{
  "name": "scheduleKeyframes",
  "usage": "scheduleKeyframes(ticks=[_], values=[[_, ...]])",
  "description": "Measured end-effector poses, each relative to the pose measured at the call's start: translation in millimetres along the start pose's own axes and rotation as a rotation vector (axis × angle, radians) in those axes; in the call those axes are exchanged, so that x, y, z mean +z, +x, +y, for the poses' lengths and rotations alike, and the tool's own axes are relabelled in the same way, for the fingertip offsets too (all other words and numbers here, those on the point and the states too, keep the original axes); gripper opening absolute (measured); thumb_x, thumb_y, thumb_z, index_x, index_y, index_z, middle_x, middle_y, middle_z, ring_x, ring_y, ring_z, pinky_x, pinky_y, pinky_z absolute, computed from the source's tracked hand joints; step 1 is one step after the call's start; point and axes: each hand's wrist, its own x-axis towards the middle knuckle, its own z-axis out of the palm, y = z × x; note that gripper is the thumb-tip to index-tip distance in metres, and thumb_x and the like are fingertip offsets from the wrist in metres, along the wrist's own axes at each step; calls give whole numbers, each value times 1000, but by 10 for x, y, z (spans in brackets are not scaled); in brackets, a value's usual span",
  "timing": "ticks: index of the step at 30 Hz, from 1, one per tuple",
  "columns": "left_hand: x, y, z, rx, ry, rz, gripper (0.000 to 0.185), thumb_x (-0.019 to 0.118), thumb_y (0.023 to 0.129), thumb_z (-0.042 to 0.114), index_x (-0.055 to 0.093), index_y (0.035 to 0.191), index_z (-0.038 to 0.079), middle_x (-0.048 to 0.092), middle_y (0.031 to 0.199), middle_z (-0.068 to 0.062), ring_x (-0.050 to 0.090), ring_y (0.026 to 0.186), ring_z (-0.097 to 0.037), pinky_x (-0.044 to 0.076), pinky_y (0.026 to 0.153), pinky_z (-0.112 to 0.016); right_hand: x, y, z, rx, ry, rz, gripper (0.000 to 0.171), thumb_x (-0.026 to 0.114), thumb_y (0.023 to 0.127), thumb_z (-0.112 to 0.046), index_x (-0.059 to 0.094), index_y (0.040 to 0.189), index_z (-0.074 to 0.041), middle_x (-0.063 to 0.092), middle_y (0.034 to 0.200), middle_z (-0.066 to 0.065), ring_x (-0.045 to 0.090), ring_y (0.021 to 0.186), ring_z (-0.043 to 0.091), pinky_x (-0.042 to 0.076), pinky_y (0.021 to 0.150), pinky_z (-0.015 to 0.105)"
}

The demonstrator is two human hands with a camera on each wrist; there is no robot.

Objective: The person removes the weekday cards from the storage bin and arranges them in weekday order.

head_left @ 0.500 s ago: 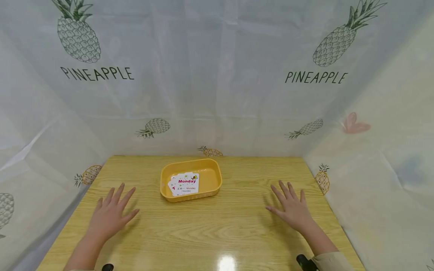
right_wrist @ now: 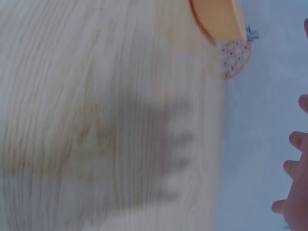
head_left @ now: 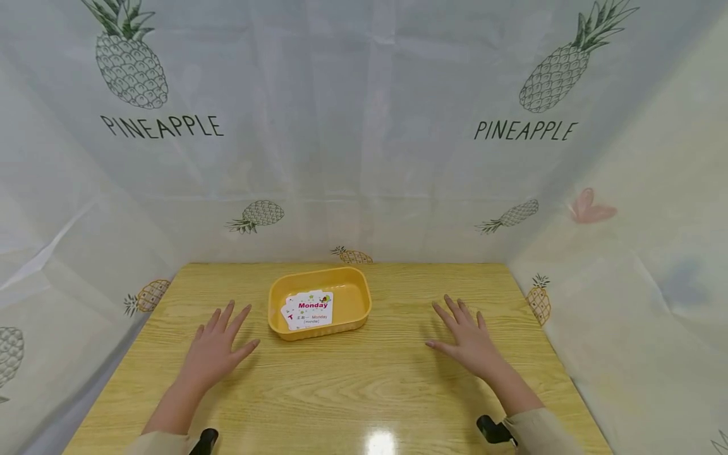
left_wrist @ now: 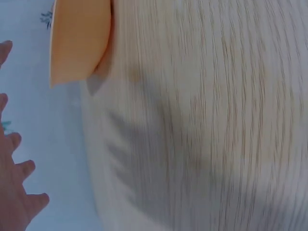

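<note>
Left hand: the left hand (head_left: 217, 346) lay in the lower left of the head view, palm down over the table (head_left: 364, 392), fingers straight and spread, grasping nothing. Whether it touched the wood could not be told.
Right hand: the right hand (head_left: 465, 341) lay in the lower right of the head view, fingers straight and fanned out, holding nothing.
Tray: the yellow tray (head_left: 355, 319) sat on the table at the centre of the head view, between the two hands and apart from both, a little nearer the left one.
Cards: a small stack of cards (head_left: 309, 309) lay inside the tray, toward its left half; the top card read "Monday".
Wrist views: a corner of the tray (left_wrist: 79, 38) showed at the upper left of the left wrist view, and at the top of the right wrist view (right_wrist: 217, 18); both were blurred.
Backdrop: a pale curtain (head_left: 364, 126) printed with pineapples filled the upper frame.
</note>
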Motion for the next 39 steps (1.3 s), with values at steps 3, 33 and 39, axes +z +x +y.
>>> scheduleKeyframes(ticks=[3,33,39], values=[[54,58,96,-6,-37,-9,79,62,92,52,29,154,15,20,155,-25,22,136,-53,22,101,-75,25,62,-74,-18,39,7,87,63,86,-61,30,155,-18,17,160,14,10,145,41,5,108,70],[630,376,464,-455,-938,3,62,63,97,27,35,150,10,34,146,-27,59,95,-33,53,76,-33,386,628,-769,-19,645,-60,81,81,81,-31,39,150,-22,38,149,6,33,138,31,34,106,56],[708,418,501,-497,-1113,0,59,60,99,21,34,151,13,32,145,-26,67,85,-28,57,65,-31,448,721,-857,-38,766,-80,80,81,82,-20,39,150,-14,39,149,13,37,133,36,36,104,58]])
